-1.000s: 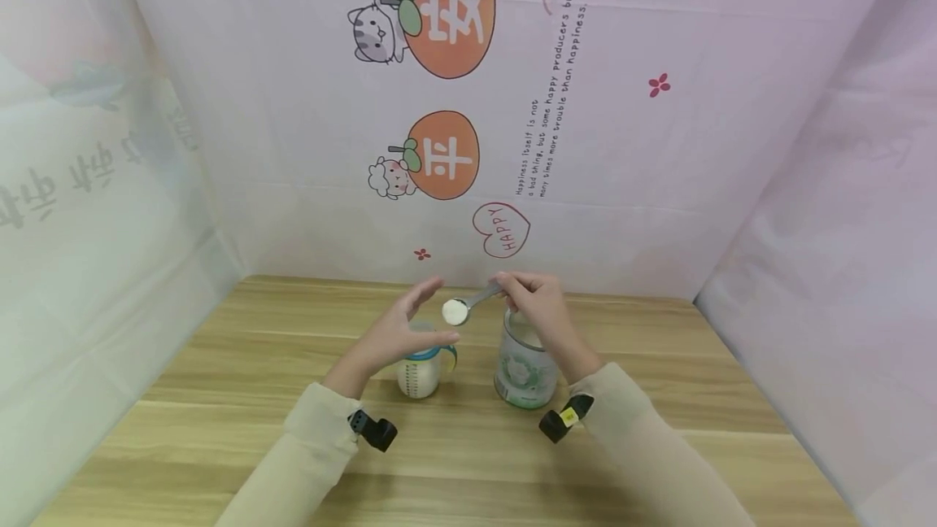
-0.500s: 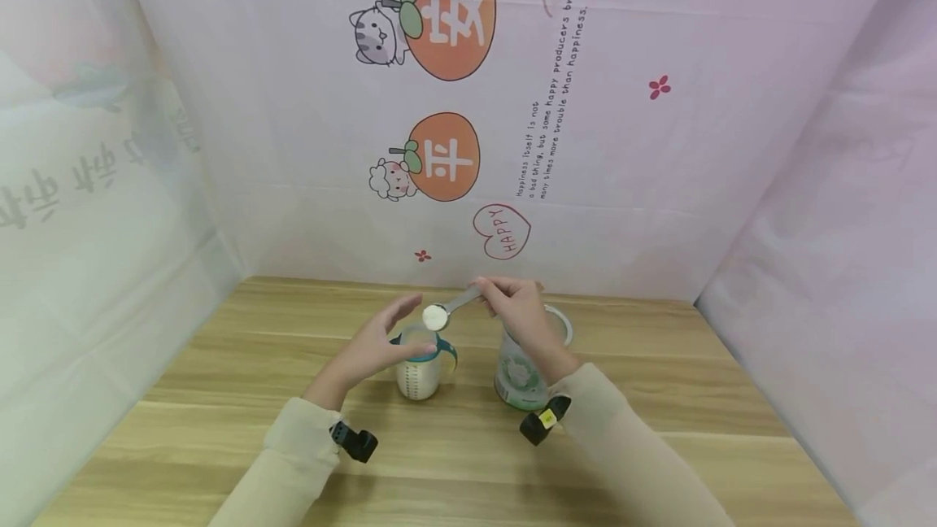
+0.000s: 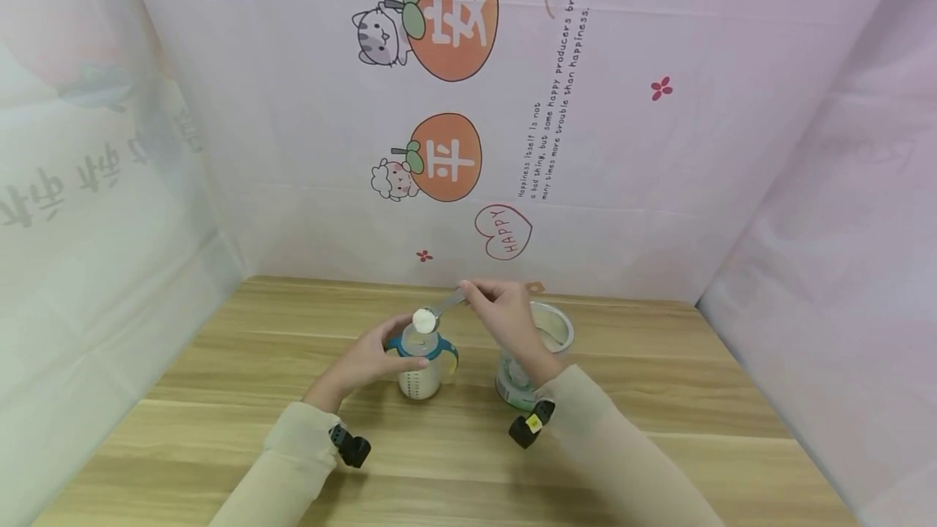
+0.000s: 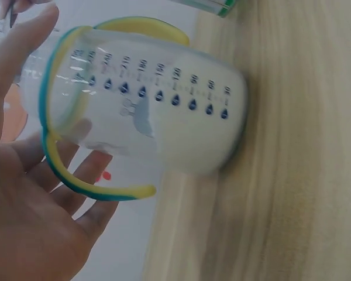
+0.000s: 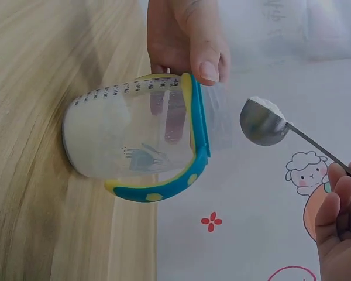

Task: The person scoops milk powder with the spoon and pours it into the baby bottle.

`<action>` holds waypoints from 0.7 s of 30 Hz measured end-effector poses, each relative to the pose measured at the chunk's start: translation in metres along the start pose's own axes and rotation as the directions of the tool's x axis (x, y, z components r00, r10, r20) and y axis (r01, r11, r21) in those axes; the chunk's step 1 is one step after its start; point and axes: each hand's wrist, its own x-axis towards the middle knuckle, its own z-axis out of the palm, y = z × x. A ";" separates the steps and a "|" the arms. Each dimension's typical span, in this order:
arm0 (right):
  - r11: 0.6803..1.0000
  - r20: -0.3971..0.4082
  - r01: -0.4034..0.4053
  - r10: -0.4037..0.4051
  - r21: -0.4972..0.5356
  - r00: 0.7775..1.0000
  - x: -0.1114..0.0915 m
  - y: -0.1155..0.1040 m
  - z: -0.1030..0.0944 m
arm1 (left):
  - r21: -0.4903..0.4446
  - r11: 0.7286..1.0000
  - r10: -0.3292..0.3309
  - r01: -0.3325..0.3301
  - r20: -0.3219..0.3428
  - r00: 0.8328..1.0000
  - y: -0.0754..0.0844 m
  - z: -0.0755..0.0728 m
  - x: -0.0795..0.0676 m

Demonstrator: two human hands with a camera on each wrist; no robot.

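A clear baby bottle (image 3: 420, 381) with a blue and yellow two-handled collar stands upright on the table, its mouth uncovered. White powder or liquid fills its lower part. My left hand (image 3: 366, 362) holds the bottle near the collar, thumb on the near side and fingers (image 5: 175, 120) seen through the clear wall. My right hand (image 3: 505, 317) pinches the handle of a metal measuring spoon (image 5: 263, 124). White powder (image 3: 424, 320) heaps the spoon's bowl, just above the bottle's mouth and apart from it. Under my right wrist stands an uncovered milk powder can (image 3: 515, 385).
The wood-grain table (image 3: 439, 470) reaches back to a printed white cloth wall (image 3: 615, 210). More cloth hangs on the left and right sides. A small orange-brown object (image 3: 537, 287) shows behind the can, partly hidden.
My right hand has carried the filled spoon leftward from beside the can to over the bottle. My left hand has come down from above the bottle to hold it at the collar.
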 end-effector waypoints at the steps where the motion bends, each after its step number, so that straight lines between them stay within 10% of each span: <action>1: 1.000 -0.001 0.015 -0.015 -0.003 1.000 0.000 0.000 0.001 | -0.001 1.000 -0.001 0.001 0.000 1.000 -0.001 0.000 0.000; 13: 0.985 0.003 0.154 -0.154 -0.073 0.988 -0.008 0.003 0.014 | -0.026 0.999 0.021 -0.020 0.007 1.000 -0.014 0.003 0.004; 21: 0.922 0.027 0.336 -0.337 -0.193 0.941 -0.011 0.004 0.020 | -0.025 0.999 0.027 -0.027 0.015 1.000 -0.016 0.001 0.006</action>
